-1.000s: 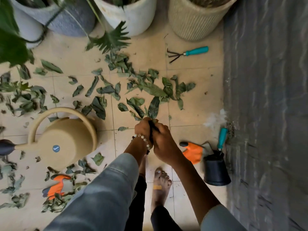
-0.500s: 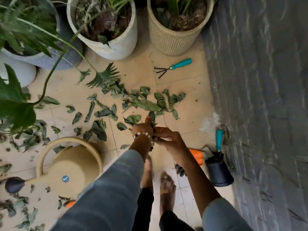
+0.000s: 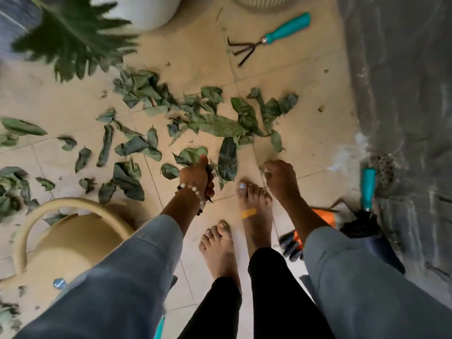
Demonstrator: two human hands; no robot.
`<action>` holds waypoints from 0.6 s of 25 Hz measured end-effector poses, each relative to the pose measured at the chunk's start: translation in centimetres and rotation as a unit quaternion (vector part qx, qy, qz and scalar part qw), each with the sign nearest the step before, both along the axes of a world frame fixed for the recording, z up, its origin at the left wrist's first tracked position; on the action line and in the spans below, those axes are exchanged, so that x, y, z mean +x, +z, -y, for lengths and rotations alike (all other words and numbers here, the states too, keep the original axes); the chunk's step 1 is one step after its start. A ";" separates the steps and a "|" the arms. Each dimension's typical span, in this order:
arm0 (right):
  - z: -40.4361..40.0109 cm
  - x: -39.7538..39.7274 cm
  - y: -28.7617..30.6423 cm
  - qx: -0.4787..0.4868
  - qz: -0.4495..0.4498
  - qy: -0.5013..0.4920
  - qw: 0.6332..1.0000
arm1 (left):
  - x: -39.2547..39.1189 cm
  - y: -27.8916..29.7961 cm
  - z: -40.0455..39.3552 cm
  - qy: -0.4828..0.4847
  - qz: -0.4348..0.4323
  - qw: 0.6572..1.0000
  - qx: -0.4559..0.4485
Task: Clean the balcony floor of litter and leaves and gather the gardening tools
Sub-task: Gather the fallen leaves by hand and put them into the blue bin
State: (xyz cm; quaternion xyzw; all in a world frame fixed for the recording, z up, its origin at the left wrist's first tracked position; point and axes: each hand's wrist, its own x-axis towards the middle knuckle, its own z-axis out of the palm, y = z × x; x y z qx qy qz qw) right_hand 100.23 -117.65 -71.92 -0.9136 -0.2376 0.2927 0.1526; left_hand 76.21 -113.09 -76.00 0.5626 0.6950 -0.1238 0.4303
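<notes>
Green leaves (image 3: 215,128) on beige tiles (image 3: 305,113), teal-handled rake (image 3: 271,36), tan watering can (image 3: 71,241), orange glove (image 3: 322,216).

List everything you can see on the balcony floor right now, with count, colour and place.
leaves: many, green, scattered over the tiles
hand rake: one, teal handle, top right
watering can: one, beige, lower left
second tool: one, teal handle, standing in a black pot by the right wall
glove: one, orange, behind the right forearm
white planter: one, top
left hand: grips leaves
right hand: fingers curled near the floor, hold unclear
bare feet: two, centre
</notes>
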 end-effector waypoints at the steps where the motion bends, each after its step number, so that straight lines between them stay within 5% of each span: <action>1: 0.0 -0.5 -1.2 0.001 0.027 0.043 0.999 | 0.7 0.0 -1.4 -0.010 -0.002 1.000 0.007; 6: -0.2 0.6 -3.0 0.028 0.066 0.188 0.980 | -0.2 -1.9 -0.8 0.044 0.026 0.999 -0.017; 11: -1.9 4.6 -1.8 0.113 0.091 -0.091 0.985 | 0.0 -1.5 -0.9 0.021 0.033 0.999 -0.007; 15: -2.1 4.9 -3.0 0.036 0.182 0.100 0.978 | 1.1 -2.1 -1.1 0.029 0.086 0.996 -0.024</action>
